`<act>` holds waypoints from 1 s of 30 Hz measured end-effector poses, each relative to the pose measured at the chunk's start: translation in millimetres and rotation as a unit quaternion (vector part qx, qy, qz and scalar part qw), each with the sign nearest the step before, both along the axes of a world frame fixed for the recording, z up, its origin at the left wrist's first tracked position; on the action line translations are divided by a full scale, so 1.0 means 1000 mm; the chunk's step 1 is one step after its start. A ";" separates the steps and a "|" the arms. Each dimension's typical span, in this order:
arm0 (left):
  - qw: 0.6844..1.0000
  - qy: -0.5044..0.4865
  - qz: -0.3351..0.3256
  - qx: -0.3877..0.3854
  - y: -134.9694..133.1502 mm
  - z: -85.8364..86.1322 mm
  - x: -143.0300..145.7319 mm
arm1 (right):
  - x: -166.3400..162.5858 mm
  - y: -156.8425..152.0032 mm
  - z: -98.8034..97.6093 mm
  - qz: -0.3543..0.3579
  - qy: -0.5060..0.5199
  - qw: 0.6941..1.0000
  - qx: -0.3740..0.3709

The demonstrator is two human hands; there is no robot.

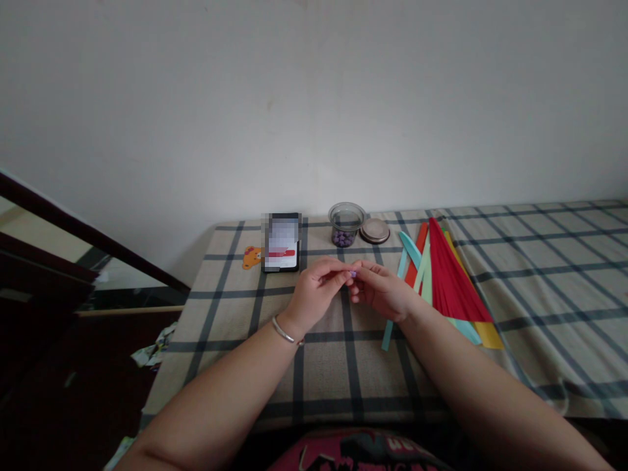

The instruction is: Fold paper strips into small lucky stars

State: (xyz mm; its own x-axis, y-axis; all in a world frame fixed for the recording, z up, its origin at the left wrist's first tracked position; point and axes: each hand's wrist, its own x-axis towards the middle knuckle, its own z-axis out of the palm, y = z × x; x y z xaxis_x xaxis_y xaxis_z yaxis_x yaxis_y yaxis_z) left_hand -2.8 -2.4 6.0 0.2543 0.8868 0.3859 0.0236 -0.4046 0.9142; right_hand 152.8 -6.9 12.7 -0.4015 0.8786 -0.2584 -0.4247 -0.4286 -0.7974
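Observation:
My left hand and my right hand meet fingertip to fingertip over the checked tablecloth. Together they pinch a tiny purple piece between them. A silver bangle circles my left wrist. Just right of my right hand lies a fan of coloured paper strips, red, orange, green, teal and yellow. Behind my hands stands a small clear jar holding several purple pieces, with its round lid lying beside it.
A phone lies face up behind my left hand, with an orange bear-shaped sticker to its left. The table's left edge drops to a dark floor with crumpled paper. A plain wall rises behind the table.

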 end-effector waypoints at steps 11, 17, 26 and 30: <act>1.000 0.003 0.008 0.019 0.000 -0.002 0.000 | -0.001 -0.001 0.000 -0.002 -0.018 1.000 0.008; 0.992 0.049 0.066 0.096 0.002 -0.003 -0.002 | -0.004 -0.001 -0.002 -0.037 -0.021 0.999 0.033; 0.979 0.099 0.091 0.151 0.000 0.002 -0.001 | -0.006 0.001 -0.003 -0.092 -0.103 0.983 0.116; 0.979 0.108 0.089 0.147 -0.001 0.003 -0.001 | -0.007 0.001 -0.005 -0.128 -0.141 0.969 0.157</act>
